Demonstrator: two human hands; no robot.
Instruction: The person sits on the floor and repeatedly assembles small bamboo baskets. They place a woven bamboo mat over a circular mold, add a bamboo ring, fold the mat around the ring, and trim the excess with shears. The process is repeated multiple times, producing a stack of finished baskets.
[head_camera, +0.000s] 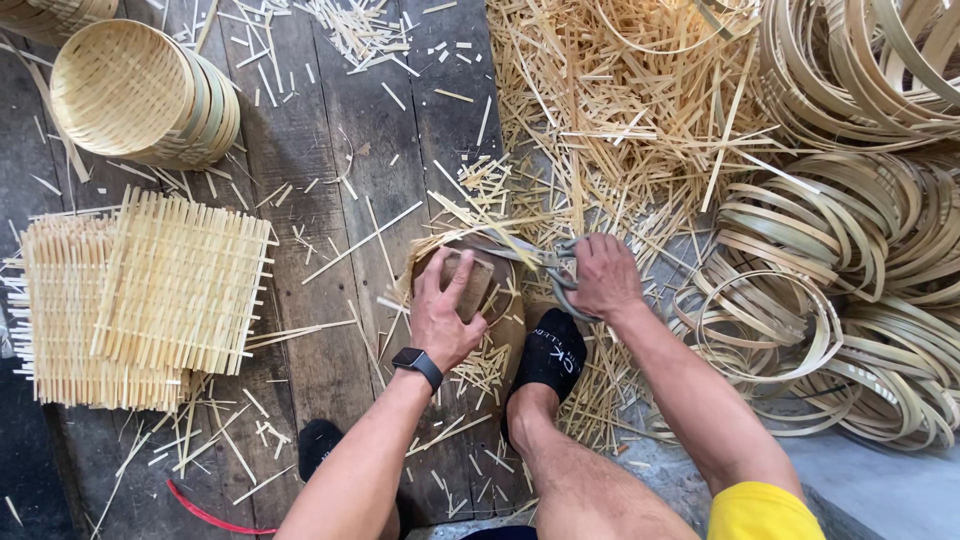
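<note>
My left hand (447, 305) presses a small wooden block (470, 284) down on a round brown disc (508, 322) that lies over a woven bamboo mat (452, 236) on the plank floor. My right hand (603, 275) grips grey metal shears (556, 262), whose blades reach left along the disc's top edge among the mat's protruding strips. A dark watch sits on my left wrist. My foot in a black sock (551, 355) rests against the disc's lower right edge.
A stack of square woven bamboo mats (140, 295) lies at left. Round bamboo baskets (145, 95) stand at upper left. Coils of bamboo hoops (860, 250) fill the right side. Cut bamboo strips (610, 110) litter the floor. A red cord (205, 515) lies near the bottom.
</note>
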